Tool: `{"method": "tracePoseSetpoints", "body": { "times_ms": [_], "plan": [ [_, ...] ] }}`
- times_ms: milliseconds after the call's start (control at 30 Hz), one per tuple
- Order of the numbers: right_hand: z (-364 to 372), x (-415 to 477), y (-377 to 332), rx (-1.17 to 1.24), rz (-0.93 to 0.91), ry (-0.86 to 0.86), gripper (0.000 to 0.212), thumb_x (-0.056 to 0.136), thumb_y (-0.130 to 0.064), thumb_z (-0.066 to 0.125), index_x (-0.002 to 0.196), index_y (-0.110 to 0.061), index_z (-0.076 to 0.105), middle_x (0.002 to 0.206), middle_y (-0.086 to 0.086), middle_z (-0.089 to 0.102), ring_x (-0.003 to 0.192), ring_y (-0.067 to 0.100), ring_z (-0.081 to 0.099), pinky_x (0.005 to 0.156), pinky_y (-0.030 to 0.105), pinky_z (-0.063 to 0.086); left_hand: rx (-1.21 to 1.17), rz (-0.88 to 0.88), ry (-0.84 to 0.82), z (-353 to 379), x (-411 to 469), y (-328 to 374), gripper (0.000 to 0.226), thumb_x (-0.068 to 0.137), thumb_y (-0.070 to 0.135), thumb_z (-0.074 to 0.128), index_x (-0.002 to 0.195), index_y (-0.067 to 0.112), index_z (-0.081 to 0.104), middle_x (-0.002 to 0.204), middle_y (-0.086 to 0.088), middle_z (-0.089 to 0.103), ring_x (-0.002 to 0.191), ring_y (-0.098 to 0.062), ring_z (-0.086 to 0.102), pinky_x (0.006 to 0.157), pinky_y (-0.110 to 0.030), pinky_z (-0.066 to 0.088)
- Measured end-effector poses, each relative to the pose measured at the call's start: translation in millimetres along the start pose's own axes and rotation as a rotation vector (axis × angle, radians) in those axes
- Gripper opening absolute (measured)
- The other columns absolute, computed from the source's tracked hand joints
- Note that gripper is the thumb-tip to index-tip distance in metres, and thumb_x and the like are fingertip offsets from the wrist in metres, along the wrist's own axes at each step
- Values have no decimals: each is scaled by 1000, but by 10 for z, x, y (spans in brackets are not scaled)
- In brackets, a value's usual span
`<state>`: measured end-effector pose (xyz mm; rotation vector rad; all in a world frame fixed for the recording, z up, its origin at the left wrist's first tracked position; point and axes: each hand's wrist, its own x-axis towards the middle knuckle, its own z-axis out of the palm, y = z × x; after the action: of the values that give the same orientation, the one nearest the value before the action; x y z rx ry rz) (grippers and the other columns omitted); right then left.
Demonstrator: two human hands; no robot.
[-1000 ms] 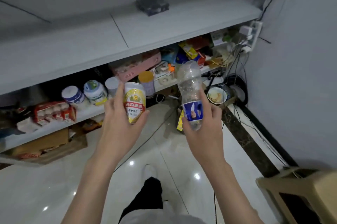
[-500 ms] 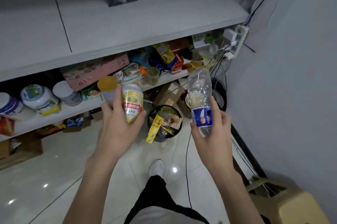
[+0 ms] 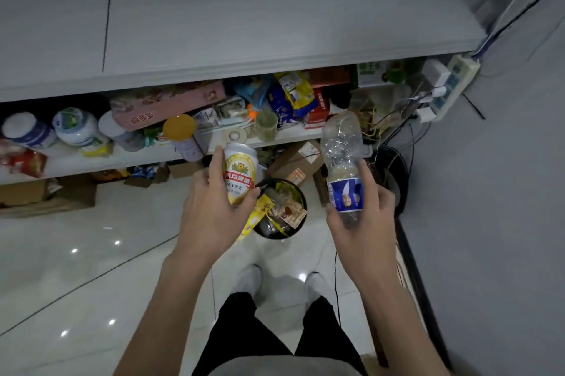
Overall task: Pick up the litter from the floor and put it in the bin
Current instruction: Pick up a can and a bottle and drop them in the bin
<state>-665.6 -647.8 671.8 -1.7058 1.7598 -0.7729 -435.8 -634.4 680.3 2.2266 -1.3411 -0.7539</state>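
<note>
My left hand [image 3: 211,210] grips a white and yellow beer can [image 3: 240,175] with a red band, held upright. A clear, crumpled plastic bottle [image 3: 342,158] with a blue label is held in my right hand [image 3: 363,222], its neck pointing away from me. Both are raised above the floor, on either side of a small round black bin [image 3: 301,192] that stands between and just beyond my hands. The bin holds wrappers, and a yellow wrapper [image 3: 258,216] hangs over its near rim.
A grey counter [image 3: 275,27] overhangs a cluttered shelf [image 3: 153,155] of jars, boxes and packets. Cardboard boxes [image 3: 299,161] sit behind the bin. A power strip [image 3: 452,85] and cables hang by the right wall. My feet [image 3: 253,281] stand on glossy white tiles.
The view has closed in on the bin and tilted down, so the bin now lies between my hands. Both hands keep their hold on the can and bottle.
</note>
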Motion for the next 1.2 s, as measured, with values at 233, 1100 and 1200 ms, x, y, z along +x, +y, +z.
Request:
{"method": "tracePoseSetpoints", "body": {
  "times_ms": [233, 1100, 1200],
  "plan": [
    [-154, 441, 498, 18, -94, -164, 88, 88, -30, 70, 151, -56, 14, 132, -7, 34, 115, 22, 56, 92, 45, 55, -64, -96, 78, 601, -100, 244, 91, 86, 49, 66, 155, 31, 10, 132, -14, 45, 120, -31, 45, 94, -44, 45],
    [3217, 1088, 3200, -123, -50, -383, 84, 88, -31, 73, 155, -40, 23, 125, -5, 35, 91, -6, 40, 78, -7, 28, 26, -319, 52, 3728, 1477, -2455, 86, 86, 58, 60, 155, 26, 18, 132, -14, 52, 117, -34, 51, 96, -53, 46],
    [3604, 1181, 3555, -143, -43, -405, 85, 88, -31, 71, 155, -42, 21, 126, -4, 36, 110, 16, 51, 87, 12, 36, 29, -305, 47, 4189, 1702, -2732, 87, 86, 60, 58, 155, 25, 18, 132, -14, 53, 116, -35, 52, 95, -54, 47]
  ]
}}
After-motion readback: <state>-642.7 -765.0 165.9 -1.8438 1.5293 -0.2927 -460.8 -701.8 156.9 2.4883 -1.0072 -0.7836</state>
